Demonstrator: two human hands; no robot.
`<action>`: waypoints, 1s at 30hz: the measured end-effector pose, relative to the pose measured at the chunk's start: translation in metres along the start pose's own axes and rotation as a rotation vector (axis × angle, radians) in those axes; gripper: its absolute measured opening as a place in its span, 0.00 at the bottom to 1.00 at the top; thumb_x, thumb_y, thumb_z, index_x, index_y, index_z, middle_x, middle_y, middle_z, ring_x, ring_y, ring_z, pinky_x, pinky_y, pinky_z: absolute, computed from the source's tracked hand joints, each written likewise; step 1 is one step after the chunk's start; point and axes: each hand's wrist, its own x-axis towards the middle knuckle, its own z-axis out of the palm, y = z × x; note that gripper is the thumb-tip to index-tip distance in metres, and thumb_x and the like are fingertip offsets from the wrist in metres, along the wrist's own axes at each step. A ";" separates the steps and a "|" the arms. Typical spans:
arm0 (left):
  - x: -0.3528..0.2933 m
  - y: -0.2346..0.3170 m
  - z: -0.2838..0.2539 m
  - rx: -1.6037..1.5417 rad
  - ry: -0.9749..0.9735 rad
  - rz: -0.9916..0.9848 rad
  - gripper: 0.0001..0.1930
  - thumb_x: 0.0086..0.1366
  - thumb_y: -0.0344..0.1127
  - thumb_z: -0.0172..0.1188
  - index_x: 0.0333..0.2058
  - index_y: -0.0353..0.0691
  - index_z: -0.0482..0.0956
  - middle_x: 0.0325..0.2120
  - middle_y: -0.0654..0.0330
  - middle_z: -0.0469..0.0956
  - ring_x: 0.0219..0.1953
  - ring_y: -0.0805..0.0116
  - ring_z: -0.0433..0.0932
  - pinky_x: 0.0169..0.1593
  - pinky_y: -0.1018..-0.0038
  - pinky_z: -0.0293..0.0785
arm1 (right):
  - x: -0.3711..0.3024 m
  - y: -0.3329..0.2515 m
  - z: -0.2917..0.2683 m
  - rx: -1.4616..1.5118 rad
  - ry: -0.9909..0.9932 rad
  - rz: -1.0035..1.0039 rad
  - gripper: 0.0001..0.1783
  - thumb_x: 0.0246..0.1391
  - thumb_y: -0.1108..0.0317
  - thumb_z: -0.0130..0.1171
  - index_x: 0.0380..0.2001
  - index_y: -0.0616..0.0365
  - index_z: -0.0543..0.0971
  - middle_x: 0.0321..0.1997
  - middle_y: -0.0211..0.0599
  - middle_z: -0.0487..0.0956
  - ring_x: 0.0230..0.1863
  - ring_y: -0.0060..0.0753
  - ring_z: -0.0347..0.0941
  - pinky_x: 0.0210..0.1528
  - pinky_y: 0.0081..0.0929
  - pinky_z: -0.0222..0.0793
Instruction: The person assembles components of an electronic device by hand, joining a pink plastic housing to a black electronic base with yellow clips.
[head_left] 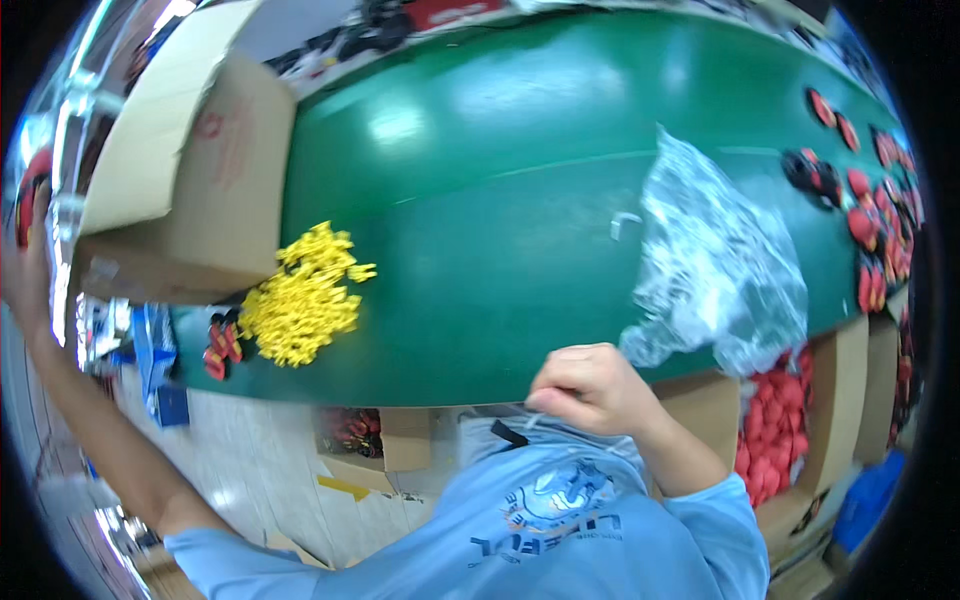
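Note:
My left hand is stretched out to the far left, past the cardboard box. Its fingers are closed around a red-and-black piece, whose exact kind I cannot make out. My right hand is curled into a loose fist at the near edge of the green table, with nothing showing in it. Beyond it and to its right lies a crumpled clear plastic bag. A heap of small yellow plastic parts sits on the table's left side, and several red-and-black pieces lie beside it.
A tall open cardboard box stands at the table's left end. More red-and-black pieces are spread at the right end. Below the near edge are a box of red parts and another cardboard box. A blue bag is at lower right.

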 end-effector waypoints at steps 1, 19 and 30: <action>0.017 0.041 -0.009 -0.310 0.113 -0.135 0.32 0.72 0.31 0.67 0.72 0.42 0.67 0.62 0.54 0.76 0.60 0.58 0.78 0.57 0.64 0.81 | -0.003 0.000 0.000 -0.030 -0.003 -0.005 0.10 0.63 0.63 0.69 0.31 0.57 0.84 0.28 0.40 0.81 0.30 0.47 0.80 0.32 0.40 0.74; 0.077 0.565 -0.341 -2.027 0.207 0.396 0.21 0.59 0.30 0.74 0.50 0.35 0.80 0.43 0.50 0.78 0.47 0.51 0.77 0.52 0.61 0.74 | -0.172 -0.010 -0.309 -1.103 1.019 0.414 0.23 0.58 0.66 0.69 0.57 0.52 0.83 0.54 0.42 0.84 0.53 0.43 0.81 0.52 0.37 0.76; -0.005 0.550 -0.308 -2.127 0.071 0.234 0.14 0.57 0.26 0.71 0.43 0.35 0.82 0.40 0.50 0.78 0.44 0.51 0.77 0.48 0.62 0.74 | -0.156 0.051 -0.457 -1.269 0.600 0.880 0.47 0.44 0.64 0.76 0.71 0.51 0.71 0.65 0.54 0.80 0.68 0.56 0.75 0.71 0.45 0.70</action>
